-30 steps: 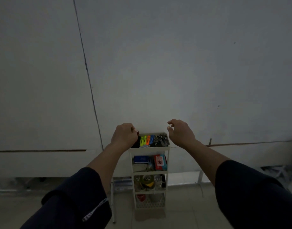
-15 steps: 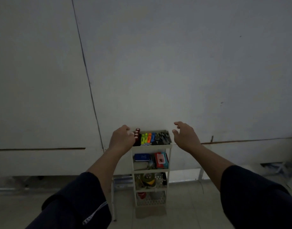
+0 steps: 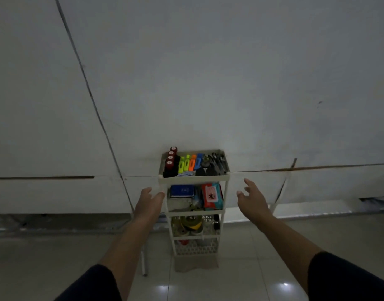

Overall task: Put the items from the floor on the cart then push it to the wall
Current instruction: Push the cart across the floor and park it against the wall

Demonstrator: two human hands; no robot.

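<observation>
I am looking at the cart [image 3: 194,205] standing at 12 o'clock between my hands, backed against the grey wall [image 3: 208,72]. My left hand [image 3: 148,202] is hanging at the cart's 9 o'clock, fingers spread and empty, fingertips just beside the top tray's corner post; I cannot tell whether they touch. My right hand [image 3: 253,198] is hovering at its 3 o'clock, apart from the frame, fingers splayed wide and gripping nothing. Highlighters [image 3: 190,162] are filling the top tray, a red packet [image 3: 211,196] the second. The tiled floor [image 3: 241,274] is showing light glints at 6 o'clock.
</observation>
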